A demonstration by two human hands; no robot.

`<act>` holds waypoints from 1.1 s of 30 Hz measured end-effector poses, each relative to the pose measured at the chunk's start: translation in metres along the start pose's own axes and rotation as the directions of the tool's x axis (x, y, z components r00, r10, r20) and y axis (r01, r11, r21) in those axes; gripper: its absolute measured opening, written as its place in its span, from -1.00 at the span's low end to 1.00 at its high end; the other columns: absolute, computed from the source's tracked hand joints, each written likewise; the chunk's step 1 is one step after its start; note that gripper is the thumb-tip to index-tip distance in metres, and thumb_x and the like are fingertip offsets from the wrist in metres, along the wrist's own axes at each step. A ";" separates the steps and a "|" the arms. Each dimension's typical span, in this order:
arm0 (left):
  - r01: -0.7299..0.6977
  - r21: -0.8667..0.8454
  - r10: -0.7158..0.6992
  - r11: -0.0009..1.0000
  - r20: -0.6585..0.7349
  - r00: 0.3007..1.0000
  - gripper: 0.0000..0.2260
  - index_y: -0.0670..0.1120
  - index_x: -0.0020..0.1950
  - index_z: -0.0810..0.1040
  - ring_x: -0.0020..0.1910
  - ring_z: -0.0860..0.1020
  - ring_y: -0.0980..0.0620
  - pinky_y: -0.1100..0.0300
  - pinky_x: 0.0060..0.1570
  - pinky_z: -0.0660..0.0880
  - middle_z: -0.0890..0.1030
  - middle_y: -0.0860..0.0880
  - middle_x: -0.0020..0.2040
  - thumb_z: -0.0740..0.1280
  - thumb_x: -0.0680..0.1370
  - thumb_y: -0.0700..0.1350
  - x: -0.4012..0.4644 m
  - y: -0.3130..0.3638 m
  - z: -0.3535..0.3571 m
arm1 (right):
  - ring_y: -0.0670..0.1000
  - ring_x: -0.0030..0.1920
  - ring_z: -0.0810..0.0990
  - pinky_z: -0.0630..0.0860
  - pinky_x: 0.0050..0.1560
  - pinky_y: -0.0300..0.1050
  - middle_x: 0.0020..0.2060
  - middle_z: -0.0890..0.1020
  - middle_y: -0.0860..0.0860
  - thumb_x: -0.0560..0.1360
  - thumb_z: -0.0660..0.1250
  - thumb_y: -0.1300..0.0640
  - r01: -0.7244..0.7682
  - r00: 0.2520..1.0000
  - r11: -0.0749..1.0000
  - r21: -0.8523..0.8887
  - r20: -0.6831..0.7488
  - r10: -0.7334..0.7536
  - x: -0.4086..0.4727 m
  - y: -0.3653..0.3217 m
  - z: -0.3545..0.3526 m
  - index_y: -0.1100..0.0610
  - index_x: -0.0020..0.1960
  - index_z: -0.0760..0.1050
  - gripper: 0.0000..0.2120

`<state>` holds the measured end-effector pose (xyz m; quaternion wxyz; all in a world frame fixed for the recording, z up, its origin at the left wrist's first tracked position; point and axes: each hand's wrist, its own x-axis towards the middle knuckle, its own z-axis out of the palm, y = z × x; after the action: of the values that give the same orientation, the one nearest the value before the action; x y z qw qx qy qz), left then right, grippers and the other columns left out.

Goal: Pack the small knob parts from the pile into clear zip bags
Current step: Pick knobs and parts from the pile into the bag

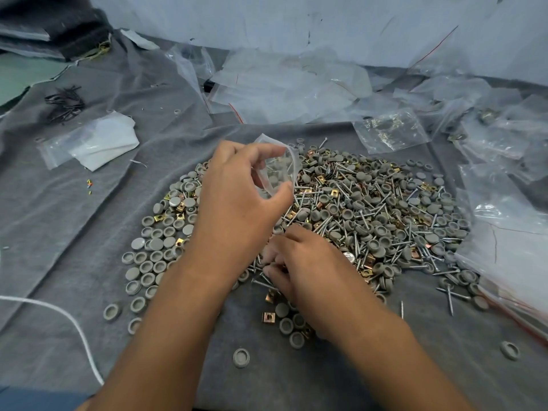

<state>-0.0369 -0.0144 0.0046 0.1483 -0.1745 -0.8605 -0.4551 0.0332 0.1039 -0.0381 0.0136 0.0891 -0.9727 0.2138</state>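
A grey cloth (89, 203) covers the table, bearing a wide pile (370, 212) of grey knob parts, screws and brass nuts at centre. The left hand (237, 197) pinches a clear zip bag (281, 170) open above the pile's far-left part. The right hand (299, 262), fingers curled, pinches small parts at the near edge.

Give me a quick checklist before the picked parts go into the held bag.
1. Bag held: ok, left hand pinches the clear zip bag above the pile.
2. Bag mouth open: cannot tell; film looks spread between fingers and thumb.
3. Parts in hand: ok, right hand curls on screws and small parts at the pile's near edge.
4. Count or mix picked: cannot tell, fingers hide them.
5. Path from right hand up to bag: ok, nothing between.
6. Spare bags: ok, empty bags lie behind the pile.
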 end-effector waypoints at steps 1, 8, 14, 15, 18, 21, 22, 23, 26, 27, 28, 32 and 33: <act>0.002 -0.002 -0.002 1.000 0.008 1.000 -0.66 0.08 0.23 0.61 -0.12 0.50 0.22 0.52 -0.04 0.33 0.46 0.04 0.00 0.49 0.47 -0.11 0.000 0.000 0.001 | -0.05 0.00 0.51 0.45 -0.03 -0.16 0.01 0.43 -0.11 0.62 0.30 0.00 -0.020 1.000 1.000 -0.001 0.006 0.020 0.000 0.001 -0.001 -0.02 0.10 0.50 -0.90; 0.006 0.010 -0.007 1.000 0.054 0.999 -0.64 0.12 0.23 0.60 -0.09 0.51 0.19 0.51 -0.07 0.35 0.44 0.11 -0.02 0.50 0.46 -0.09 -0.001 -0.002 0.002 | -0.15 -0.13 0.53 0.55 -0.10 -0.14 -0.10 0.52 -0.15 0.61 0.35 0.05 -0.107 0.994 0.989 0.098 0.012 0.106 -0.002 0.013 -0.008 -0.07 -0.05 0.49 -0.93; -0.020 0.064 0.011 0.998 0.129 0.992 -0.62 0.19 0.21 0.56 -0.08 0.47 0.25 0.59 -0.03 0.29 0.38 0.22 -0.04 0.53 0.44 -0.07 -0.002 0.000 0.003 | -0.18 -0.15 0.67 0.56 -0.16 -0.34 -0.12 0.71 -0.17 0.52 0.41 0.02 -0.017 0.954 0.749 0.662 -0.213 0.209 -0.002 0.028 -0.057 -0.11 0.01 0.58 -0.92; -0.029 0.068 0.019 0.997 0.139 0.990 -0.61 0.21 0.20 0.56 -0.08 0.47 0.27 0.61 -0.03 0.28 0.38 0.22 -0.05 0.53 0.44 -0.07 -0.003 0.001 0.004 | -0.15 -0.12 0.68 0.56 -0.15 -0.33 -0.11 0.71 -0.13 0.54 0.42 0.07 0.056 0.924 0.702 0.710 -0.303 0.234 -0.002 0.029 -0.062 -0.06 0.03 0.59 -0.91; -0.070 0.070 0.058 0.995 0.173 0.983 -0.62 0.21 0.18 0.54 -0.05 0.39 0.44 0.65 -0.04 0.25 0.35 0.22 -0.07 0.53 0.43 -0.08 -0.006 0.006 0.009 | -0.12 -0.08 0.69 0.56 -0.12 -0.34 -0.13 0.71 -0.10 0.56 0.46 0.14 0.166 0.821 0.788 0.593 -0.526 0.223 0.002 0.024 -0.060 0.01 0.05 0.61 -0.90; -0.102 0.072 0.085 0.992 0.204 0.975 -0.65 0.20 0.16 0.55 -0.07 0.38 0.41 0.59 -0.06 0.27 0.35 0.23 -0.07 0.50 0.44 -0.06 -0.008 0.009 0.013 | -0.21 -0.05 0.67 0.53 -0.11 -0.40 -0.11 0.69 -0.19 0.53 0.50 0.13 0.111 0.798 0.915 0.389 -0.583 0.151 0.005 0.021 -0.051 0.02 0.08 0.62 -0.86; -0.101 0.074 0.084 0.992 0.206 0.975 -0.65 0.19 0.18 0.56 -0.08 0.38 0.40 0.58 -0.05 0.27 0.35 0.23 -0.08 0.50 0.44 -0.05 -0.008 0.008 0.014 | -0.22 -0.04 0.67 0.54 -0.09 -0.40 -0.10 0.68 -0.19 0.51 0.51 0.12 0.103 0.797 0.919 0.381 -0.584 0.153 0.005 0.021 -0.051 0.01 0.08 0.62 -0.83; -0.098 0.078 0.080 0.992 0.208 0.975 -0.65 0.18 0.19 0.57 -0.08 0.38 0.39 0.58 -0.04 0.27 0.35 0.23 -0.08 0.51 0.44 -0.04 -0.008 0.008 0.014 | -0.21 -0.04 0.67 0.55 -0.07 -0.37 -0.09 0.68 -0.19 0.50 0.53 0.11 0.106 0.783 0.916 0.386 -0.600 0.162 0.005 0.022 -0.052 0.01 0.09 0.61 -0.81; -0.082 0.090 0.061 0.993 0.214 0.975 -0.64 0.19 0.20 0.57 -0.08 0.39 0.38 0.60 -0.02 0.26 0.35 0.23 -0.06 0.52 0.44 -0.01 -0.008 0.005 0.013 | -0.12 -0.08 0.68 0.58 -0.08 -0.27 -0.12 0.68 -0.14 0.47 0.56 0.08 0.195 0.680 0.897 0.398 -0.713 0.168 0.004 0.024 -0.057 0.03 0.04 0.58 -0.79; -0.080 0.090 0.060 0.993 0.213 0.975 -0.64 0.19 0.20 0.57 -0.07 0.39 0.38 0.61 -0.02 0.25 0.35 0.23 -0.05 0.52 0.44 -0.01 -0.008 0.005 0.012 | -0.11 -0.10 0.68 0.57 -0.10 -0.29 -0.14 0.68 -0.13 0.47 0.56 0.09 0.220 0.654 0.902 0.372 -0.742 0.147 0.005 0.023 -0.058 0.05 0.02 0.59 -0.80; -0.084 0.087 0.064 0.993 0.211 0.975 -0.65 0.20 0.18 0.55 -0.07 0.39 0.38 0.61 -0.02 0.25 0.36 0.23 -0.05 0.52 0.44 0.00 -0.007 0.005 0.012 | -0.13 -0.11 0.68 0.55 -0.11 -0.33 -0.15 0.68 -0.13 0.47 0.56 0.10 0.225 0.650 0.915 0.336 -0.751 0.116 0.005 0.022 -0.057 0.08 0.01 0.60 -0.81; -0.088 0.078 0.070 0.993 0.207 0.976 -0.63 0.23 0.19 0.51 -0.04 0.37 0.43 0.62 -0.03 0.26 0.36 0.23 -0.05 0.50 0.45 -0.02 -0.008 0.006 0.013 | -0.19 -0.12 0.66 0.52 -0.16 -0.38 -0.15 0.69 -0.14 0.50 0.52 0.17 0.174 0.730 0.944 0.279 -0.680 0.067 0.007 0.019 -0.051 0.10 0.01 0.66 -0.89; -0.081 0.088 0.062 0.993 0.200 0.978 -0.63 0.21 0.20 0.53 -0.03 0.37 0.44 0.64 -0.02 0.24 0.35 0.24 -0.05 0.51 0.44 -0.02 -0.008 0.005 0.012 | -0.19 -0.14 0.65 0.50 -0.18 -0.38 -0.16 0.68 -0.16 0.52 0.51 0.18 0.167 0.722 0.944 0.283 -0.687 0.078 0.007 0.020 -0.052 0.08 0.00 0.65 -0.92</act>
<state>-0.0285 -0.0030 -0.0015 0.0871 -0.2423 -0.8848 -0.3884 0.0224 0.1423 0.0012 0.3645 0.0279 -0.8458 0.3886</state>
